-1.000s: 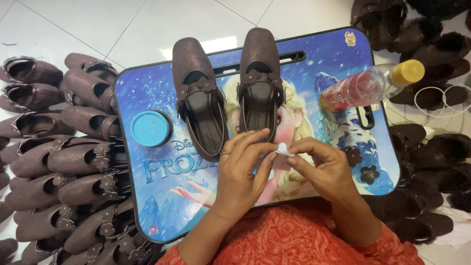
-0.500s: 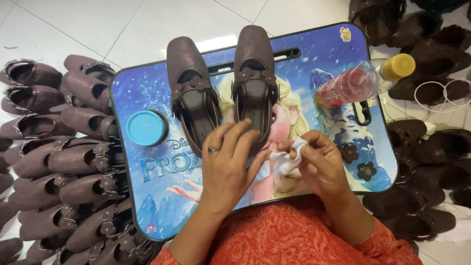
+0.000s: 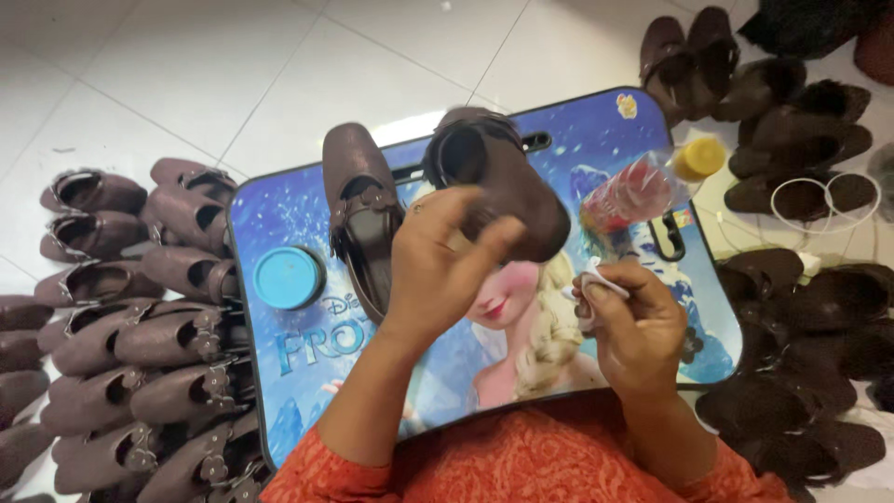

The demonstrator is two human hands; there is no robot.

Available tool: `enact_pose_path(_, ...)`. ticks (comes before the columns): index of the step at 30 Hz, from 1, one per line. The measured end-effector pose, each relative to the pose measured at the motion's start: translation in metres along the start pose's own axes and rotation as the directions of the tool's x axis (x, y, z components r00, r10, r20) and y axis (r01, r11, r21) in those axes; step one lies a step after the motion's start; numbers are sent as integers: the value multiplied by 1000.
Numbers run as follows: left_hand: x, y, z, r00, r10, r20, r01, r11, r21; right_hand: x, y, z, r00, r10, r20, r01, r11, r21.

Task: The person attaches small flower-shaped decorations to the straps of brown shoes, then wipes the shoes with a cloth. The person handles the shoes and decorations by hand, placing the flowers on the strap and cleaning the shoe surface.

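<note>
White floor tiles (image 3: 186, 65) surround a blue lap tray (image 3: 307, 359) with a cartoon picture, which rests before the person in an orange garment (image 3: 521, 461). Rows of brown shoes (image 3: 121, 345) lie on the floor at the left, and darker ones (image 3: 801, 373) are heaped at the right.

The left hand (image 3: 438, 270) is closed around one brown shoe (image 3: 498, 182) and holds it lifted above the tray, tilted, with the opening turned toward the far side. The fingers wrap over its middle and the thumb goes across the top. The right hand (image 3: 633, 326) pinches a small white cloth (image 3: 587, 279) between thumb and fingertips, just beside the shoe but apart from it.

A second shoe (image 3: 358, 200) lies flat on the tray, beside a round blue lid (image 3: 289, 277). A clear bottle with a yellow cap (image 3: 652, 182) lies on its side near the tray's right edge.

The shoe looks light, since one hand carries it easily. Its skin seems soft and a little grained, so it should not slip much. The sole probably gives the stiffness; holding at the middle, away from the small buckle, seems the safest place.
</note>
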State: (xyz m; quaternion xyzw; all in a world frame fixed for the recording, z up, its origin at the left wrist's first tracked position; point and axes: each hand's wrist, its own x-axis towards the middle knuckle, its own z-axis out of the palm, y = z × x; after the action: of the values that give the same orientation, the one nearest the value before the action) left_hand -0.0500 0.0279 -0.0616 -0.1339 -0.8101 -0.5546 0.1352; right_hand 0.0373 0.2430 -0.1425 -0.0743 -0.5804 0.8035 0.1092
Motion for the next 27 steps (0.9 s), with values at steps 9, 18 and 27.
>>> enact_pose_path(9, -18, 23, 9, 961, -274, 29, 95, 228, -969, 5, -44, 45, 840, -508, 191, 530, 690, -493)
enact_pose_path(18, -41, 35, -7, 952, -298, -66, -49, 63, -997, 0, -82, 120, 577, -687, 441, 775, 290, -561)
enact_pose_path(27, -64, 39, -29, 936, -350, -36, -38, 2, -999, -1, -75, 166, 430, -749, 504, 846, 139, -515)
